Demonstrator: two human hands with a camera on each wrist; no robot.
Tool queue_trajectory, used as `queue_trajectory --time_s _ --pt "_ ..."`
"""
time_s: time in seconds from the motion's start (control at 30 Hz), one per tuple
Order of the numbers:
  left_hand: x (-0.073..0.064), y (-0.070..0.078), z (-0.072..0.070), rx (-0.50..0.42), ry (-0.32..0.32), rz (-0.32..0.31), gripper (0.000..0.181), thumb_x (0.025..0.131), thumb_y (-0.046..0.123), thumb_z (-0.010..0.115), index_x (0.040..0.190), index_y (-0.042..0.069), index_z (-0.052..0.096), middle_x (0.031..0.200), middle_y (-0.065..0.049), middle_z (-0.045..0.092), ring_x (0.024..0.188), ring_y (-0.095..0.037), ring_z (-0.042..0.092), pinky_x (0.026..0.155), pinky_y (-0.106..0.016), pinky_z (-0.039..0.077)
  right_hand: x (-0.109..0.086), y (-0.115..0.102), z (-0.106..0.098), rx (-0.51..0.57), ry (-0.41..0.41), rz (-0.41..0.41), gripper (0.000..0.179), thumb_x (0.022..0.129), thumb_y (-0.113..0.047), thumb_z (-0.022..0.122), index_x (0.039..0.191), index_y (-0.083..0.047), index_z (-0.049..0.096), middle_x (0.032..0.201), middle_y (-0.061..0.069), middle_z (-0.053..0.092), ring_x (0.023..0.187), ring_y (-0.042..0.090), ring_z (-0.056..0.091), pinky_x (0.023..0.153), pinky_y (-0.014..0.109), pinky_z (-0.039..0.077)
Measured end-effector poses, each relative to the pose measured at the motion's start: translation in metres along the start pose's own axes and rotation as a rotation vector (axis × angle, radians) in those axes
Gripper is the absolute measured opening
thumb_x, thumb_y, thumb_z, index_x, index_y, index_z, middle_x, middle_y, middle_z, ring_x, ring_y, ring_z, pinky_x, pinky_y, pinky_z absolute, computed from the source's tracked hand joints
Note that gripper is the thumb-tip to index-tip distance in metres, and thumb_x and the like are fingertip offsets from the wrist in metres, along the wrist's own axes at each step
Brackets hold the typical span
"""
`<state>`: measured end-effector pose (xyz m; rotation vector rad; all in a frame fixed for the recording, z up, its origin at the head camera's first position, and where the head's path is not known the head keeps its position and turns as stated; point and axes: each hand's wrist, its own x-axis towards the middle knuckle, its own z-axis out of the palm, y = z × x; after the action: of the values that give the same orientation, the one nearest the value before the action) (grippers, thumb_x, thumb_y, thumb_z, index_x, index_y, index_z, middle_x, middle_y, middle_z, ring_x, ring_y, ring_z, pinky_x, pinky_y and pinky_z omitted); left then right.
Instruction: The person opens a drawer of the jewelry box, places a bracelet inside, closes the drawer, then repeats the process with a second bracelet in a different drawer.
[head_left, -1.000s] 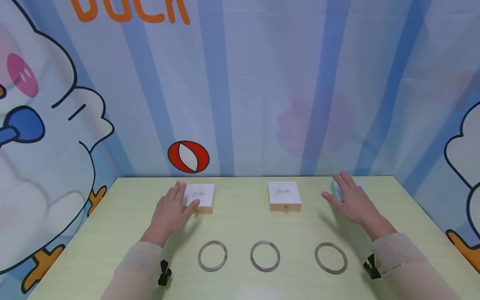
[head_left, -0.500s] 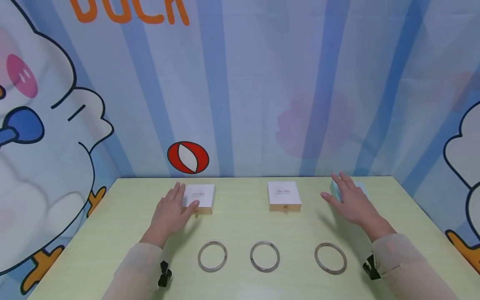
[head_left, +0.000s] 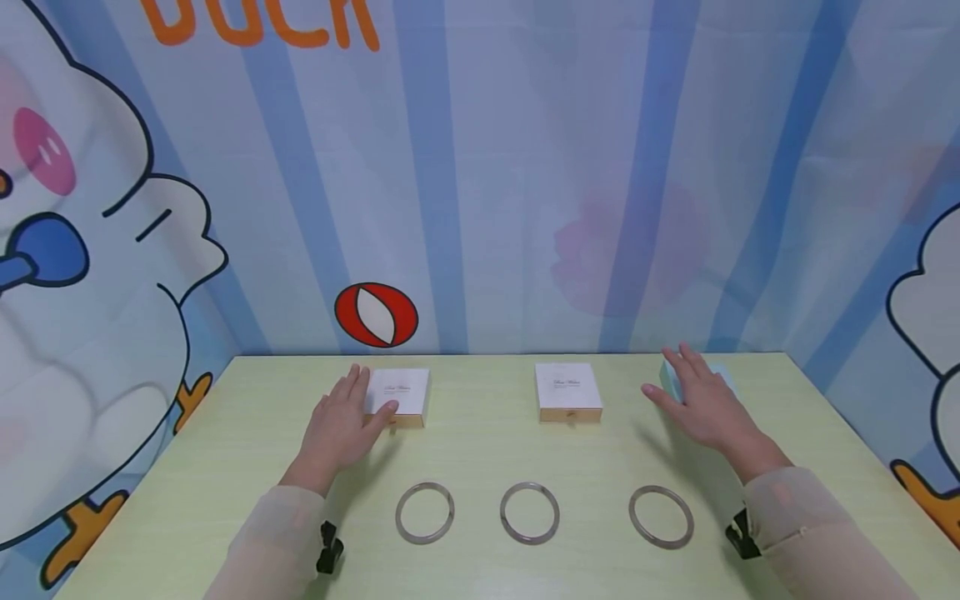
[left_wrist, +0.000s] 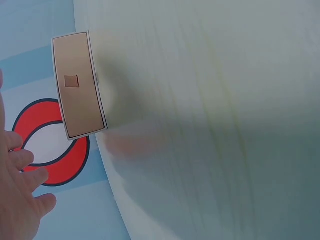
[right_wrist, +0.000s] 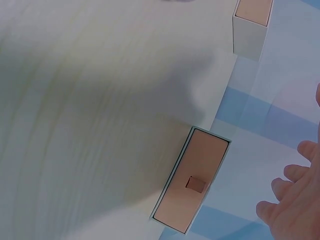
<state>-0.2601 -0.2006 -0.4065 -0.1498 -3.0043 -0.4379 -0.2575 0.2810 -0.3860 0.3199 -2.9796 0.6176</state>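
Note:
With fingers straight, my left hand [head_left: 339, 427] hovers over the table near the left white box [head_left: 403, 390], overlapping its left side in the head view. That box shows a tan front [left_wrist: 78, 86] with a small tab in the left wrist view. My right hand [head_left: 705, 404] is spread over a light blue box [head_left: 672, 382] and hides most of it; its tan front [right_wrist: 191, 181] shows in the right wrist view. Both hands hold nothing. Closer to me lie three greyish bangles in a row: a left bangle [head_left: 425, 512], a middle bangle [head_left: 529, 512] and a right bangle [head_left: 662, 517].
A second white box [head_left: 568, 392] stands between the hands at the back of the pale table [head_left: 480, 450]. Behind the table's far edge hangs a blue striped cloth [head_left: 495, 183] with cartoon prints. Black straps sit at both wrists.

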Motion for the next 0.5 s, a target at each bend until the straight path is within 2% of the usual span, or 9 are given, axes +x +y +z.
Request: queue_trajectory --time_s 0.5 --pt "-0.0009 -0.0023 -0.0006 -0.020 -0.013 -0.022 0.082 0.094 0.051 0.046 0.150 -0.001 0.017 0.156 -0.023 0.016 0.142 -0.041 0.018 0.113 -0.060 0.020 0.0037 -0.0025 0.0061 0.013 -0.012 -0.001 0.084 0.095 -0.058 0.038 0.151 -0.002 0.013 0.156 0.028 0.003 0.140 0.050 0.009 0.108 0.069 0.009"
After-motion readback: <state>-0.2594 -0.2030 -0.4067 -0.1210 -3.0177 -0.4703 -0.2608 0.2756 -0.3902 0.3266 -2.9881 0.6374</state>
